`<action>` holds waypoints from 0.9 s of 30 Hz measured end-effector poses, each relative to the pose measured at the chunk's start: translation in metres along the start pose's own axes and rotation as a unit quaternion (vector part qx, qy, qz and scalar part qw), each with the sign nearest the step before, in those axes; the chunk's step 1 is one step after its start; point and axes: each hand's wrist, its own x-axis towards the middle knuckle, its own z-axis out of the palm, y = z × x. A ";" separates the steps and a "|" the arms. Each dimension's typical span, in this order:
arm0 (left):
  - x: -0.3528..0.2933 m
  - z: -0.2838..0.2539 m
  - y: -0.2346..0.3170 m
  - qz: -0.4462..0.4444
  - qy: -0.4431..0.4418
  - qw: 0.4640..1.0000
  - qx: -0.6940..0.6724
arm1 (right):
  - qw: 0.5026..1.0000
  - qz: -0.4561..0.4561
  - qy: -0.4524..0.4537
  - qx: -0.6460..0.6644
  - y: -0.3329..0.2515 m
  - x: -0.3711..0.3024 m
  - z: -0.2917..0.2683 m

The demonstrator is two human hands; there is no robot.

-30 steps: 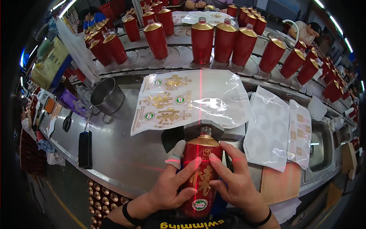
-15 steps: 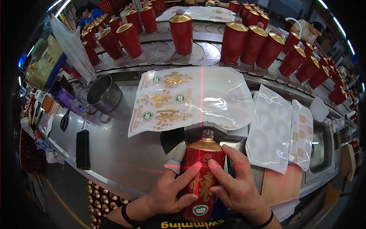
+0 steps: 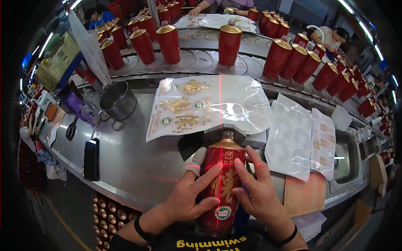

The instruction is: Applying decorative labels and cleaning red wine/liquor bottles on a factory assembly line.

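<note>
**Both hands on red bottle, pressing front label**

Red bottle lies tilted, neck pointing away from the person, at near edge of steel bench, close to the body. Gold shoulder + small cap up top, gold characters and a round green-white sticker on the front. A red laser line runs down its centre.

Left hand: fingers spread flat across the front, thumb in a white cot at the shoulder. Wrapped round the bottle, not clenched. Right hand: fingers laid on the right flank and front, same loose wrap. Neither hand is free.

Handling, my read: glazed ceramic or glass, so stiff, slick, breakable; prob heavy if filled. Best hold = body below the shoulder, both palms. Not the neck, and keep fingertips off fresh label edges.

Around: label sheets in clear film just beyond the bottle, white backing sheets to the right, steel pot and black phone left, conveyor with more red bottles behind. Other workers at far side.
</note>
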 end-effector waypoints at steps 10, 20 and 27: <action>-0.005 -0.001 -0.001 0.018 -0.016 1.000 0.014 | 0.999 0.031 -0.026 0.022 -0.012 -0.012 0.001; -0.006 -0.006 -0.015 0.044 -0.059 0.997 0.013 | 0.998 0.023 -0.036 0.049 -0.004 -0.019 0.005; -0.004 -0.006 -0.015 0.039 -0.069 0.997 -0.022 | 0.999 0.012 -0.005 0.047 -0.005 -0.019 0.009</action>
